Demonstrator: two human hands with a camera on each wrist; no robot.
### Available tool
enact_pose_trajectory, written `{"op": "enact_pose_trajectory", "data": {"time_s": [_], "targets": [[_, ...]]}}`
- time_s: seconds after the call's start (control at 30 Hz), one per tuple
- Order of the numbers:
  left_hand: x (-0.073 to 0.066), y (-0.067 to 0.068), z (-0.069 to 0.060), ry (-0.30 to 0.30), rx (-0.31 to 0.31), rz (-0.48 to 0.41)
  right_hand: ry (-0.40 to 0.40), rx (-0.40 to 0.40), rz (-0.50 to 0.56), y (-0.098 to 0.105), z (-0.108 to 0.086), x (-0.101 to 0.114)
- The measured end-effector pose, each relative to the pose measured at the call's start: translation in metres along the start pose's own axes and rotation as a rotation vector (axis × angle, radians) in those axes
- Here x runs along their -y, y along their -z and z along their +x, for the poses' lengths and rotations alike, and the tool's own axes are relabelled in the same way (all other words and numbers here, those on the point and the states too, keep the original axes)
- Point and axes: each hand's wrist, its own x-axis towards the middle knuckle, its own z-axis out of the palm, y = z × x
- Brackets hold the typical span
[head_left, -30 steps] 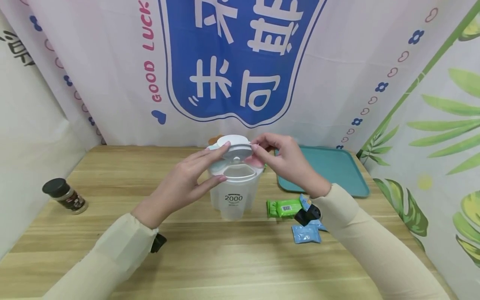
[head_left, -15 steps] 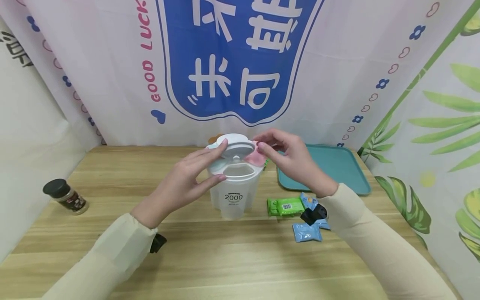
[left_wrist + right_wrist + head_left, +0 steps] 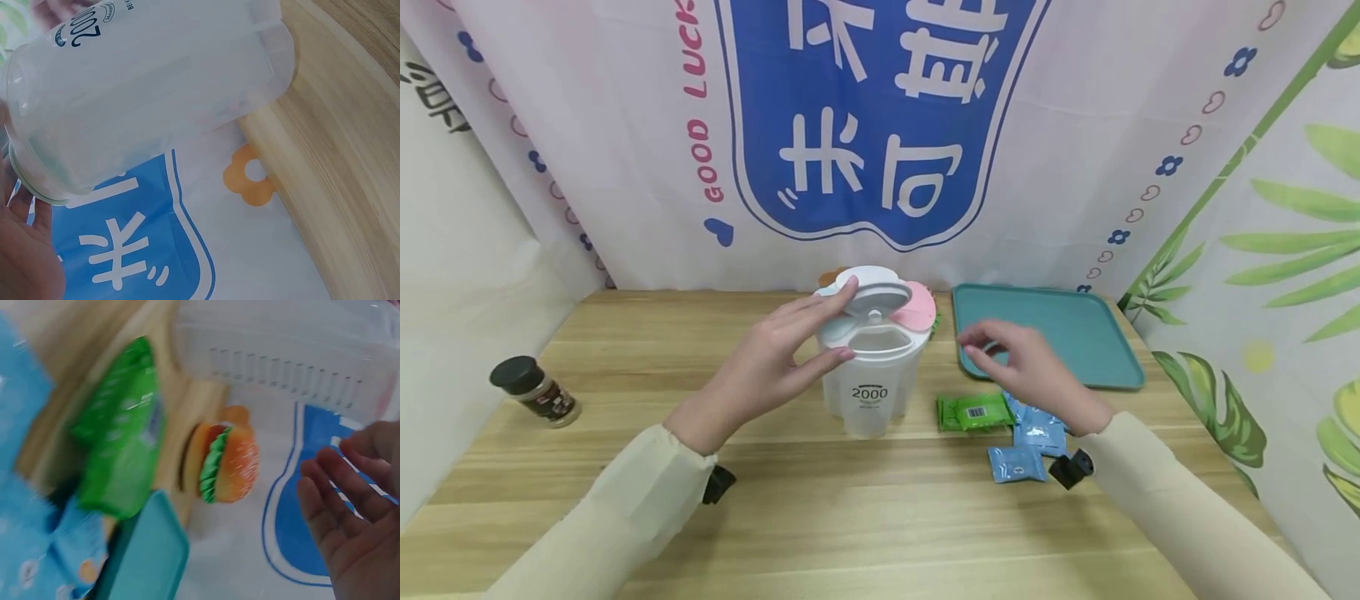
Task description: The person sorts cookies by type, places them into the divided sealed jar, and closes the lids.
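Note:
A translucent container (image 3: 868,400) marked 2000 stands upright on the wooden table, its white front flap (image 3: 882,298) tilted up over an opening; a pink lid section (image 3: 916,307) lies flat beside it. The left hand (image 3: 760,362) rests at the container's top, fingers on the raised flap and thumb near the rim. To the right, the right hand (image 3: 1018,362) is in the air by the tray's front left corner, fingers loosely bent, holding nothing. Below it lie green packets (image 3: 973,412) and blue packets (image 3: 1017,464). In the right wrist view a toy burger (image 3: 228,464) appears beyond the green packets (image 3: 128,434).
A teal tray (image 3: 1067,333) sits at the back right of the table. A jar with a black lid (image 3: 535,390) lies tilted at the far left. A printed curtain (image 3: 647,167) hangs behind the table.
The right hand has let go of the container's lid and moved right and down, towards the packets. The left hand has stayed at the container, and the flap remains raised.

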Motion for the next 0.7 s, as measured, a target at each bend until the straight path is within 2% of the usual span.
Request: {"op": "enact_pose_trajectory", "data": {"time_s": [0.2,0.37,0.5,0.7], "targets": [[0.001,-0.001,0.0,-0.003,-0.004,0.001,0.042,0.218,-0.198,-0.012,-0.027,-0.016],[0.001,-0.001,0.0,-0.014,-0.01,-0.006,0.001,0.327,-0.299,-0.02,-0.043,-0.02],[0.001,-0.001,0.0,-0.015,-0.011,-0.012,0.003,0.332,-0.361,-0.026,-0.049,-0.023],[0.001,-0.002,0.0,-0.018,-0.014,-0.01,0.079,0.283,-0.464,-0.034,-0.051,-0.024]]}}
